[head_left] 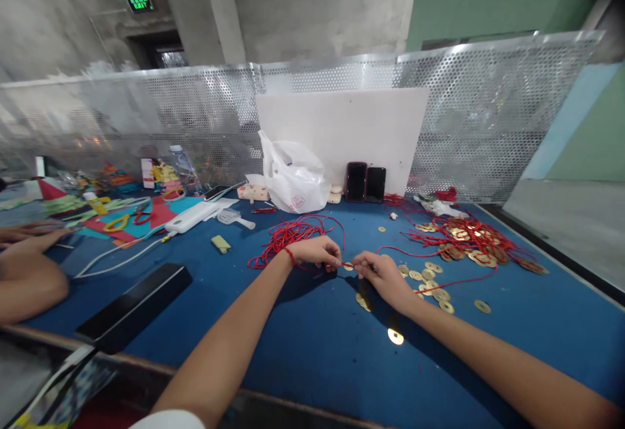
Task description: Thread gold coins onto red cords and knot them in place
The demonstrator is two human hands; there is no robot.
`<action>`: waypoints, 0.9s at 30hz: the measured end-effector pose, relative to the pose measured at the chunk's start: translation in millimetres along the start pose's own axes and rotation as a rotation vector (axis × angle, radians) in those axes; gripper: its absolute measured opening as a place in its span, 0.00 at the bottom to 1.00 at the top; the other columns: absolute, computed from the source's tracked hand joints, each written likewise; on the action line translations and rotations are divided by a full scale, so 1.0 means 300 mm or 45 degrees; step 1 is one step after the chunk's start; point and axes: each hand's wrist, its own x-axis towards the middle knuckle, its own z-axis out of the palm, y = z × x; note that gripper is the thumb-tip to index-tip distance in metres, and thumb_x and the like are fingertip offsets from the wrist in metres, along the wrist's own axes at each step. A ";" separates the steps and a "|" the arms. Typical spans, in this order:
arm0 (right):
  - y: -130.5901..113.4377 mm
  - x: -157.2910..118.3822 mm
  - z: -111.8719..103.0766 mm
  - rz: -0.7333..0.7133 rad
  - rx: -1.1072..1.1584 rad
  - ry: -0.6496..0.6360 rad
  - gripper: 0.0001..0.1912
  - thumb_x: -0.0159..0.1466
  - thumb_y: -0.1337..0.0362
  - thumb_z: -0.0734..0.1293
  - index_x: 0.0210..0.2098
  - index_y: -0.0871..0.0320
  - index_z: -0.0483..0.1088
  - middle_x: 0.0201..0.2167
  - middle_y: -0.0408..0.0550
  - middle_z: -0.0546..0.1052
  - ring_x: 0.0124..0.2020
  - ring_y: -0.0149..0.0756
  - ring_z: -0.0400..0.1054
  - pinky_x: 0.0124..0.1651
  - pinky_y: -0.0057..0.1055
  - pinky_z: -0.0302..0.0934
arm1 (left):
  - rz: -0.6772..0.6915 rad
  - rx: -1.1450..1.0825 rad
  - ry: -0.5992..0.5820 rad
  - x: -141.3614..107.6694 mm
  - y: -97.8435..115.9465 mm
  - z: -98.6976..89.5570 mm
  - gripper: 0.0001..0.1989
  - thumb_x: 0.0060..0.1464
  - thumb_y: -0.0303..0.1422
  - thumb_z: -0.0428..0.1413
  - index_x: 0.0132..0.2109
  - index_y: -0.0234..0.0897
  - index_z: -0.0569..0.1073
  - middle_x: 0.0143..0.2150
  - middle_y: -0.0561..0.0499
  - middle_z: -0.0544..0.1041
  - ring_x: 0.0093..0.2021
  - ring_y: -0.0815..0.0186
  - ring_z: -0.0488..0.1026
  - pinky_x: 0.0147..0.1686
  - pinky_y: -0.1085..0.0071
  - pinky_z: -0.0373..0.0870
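Observation:
Above the blue table (312,344), my left hand (316,252) pinches a red cord (347,264), its wrist wearing a red string. Close on its right, my right hand (383,275) has its fingers closed on the same cord. A loose pile of red cord (280,241) lies behind my left hand. Gold coins with center holes (428,275) are scattered beside and behind my right hand. One bright coin (395,336) lies nearer the front edge. Further right is a heap of coins tied with red cords (469,237).
A white plastic bag (295,178) and two dark phones (356,182) stand at the back before a white board (342,123). At left are a black box (134,305), a power strip (188,217), colored paper (161,213) and another person's arm (32,286).

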 end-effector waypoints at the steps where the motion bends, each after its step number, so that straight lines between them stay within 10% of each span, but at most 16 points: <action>1: 0.003 0.000 -0.001 0.002 0.019 0.021 0.08 0.63 0.64 0.60 0.36 0.57 0.70 0.24 0.42 0.73 0.27 0.32 0.65 0.32 0.27 0.54 | -0.003 0.012 0.039 -0.004 0.005 -0.001 0.08 0.47 0.35 0.57 0.30 0.33 0.72 0.24 0.52 0.73 0.26 0.71 0.70 0.24 0.78 0.61; 17: 0.046 0.012 -0.037 -0.027 0.079 0.311 0.07 0.63 0.63 0.58 0.41 0.55 0.62 0.24 0.41 0.73 0.28 0.34 0.68 0.37 0.31 0.59 | 0.043 0.366 1.441 0.021 -0.088 -0.072 0.05 0.50 0.29 0.51 0.29 0.36 0.70 0.26 0.51 0.73 0.29 0.66 0.69 0.35 0.71 0.64; 27: 0.042 0.007 -0.062 -0.113 -0.026 0.378 0.06 0.64 0.64 0.57 0.40 0.55 0.63 0.24 0.42 0.72 0.28 0.33 0.66 0.37 0.30 0.57 | -0.104 -0.519 2.363 -0.002 -0.207 -0.195 0.06 0.56 0.27 0.46 0.33 0.34 0.68 0.28 0.53 0.69 0.23 0.72 0.67 0.24 0.75 0.64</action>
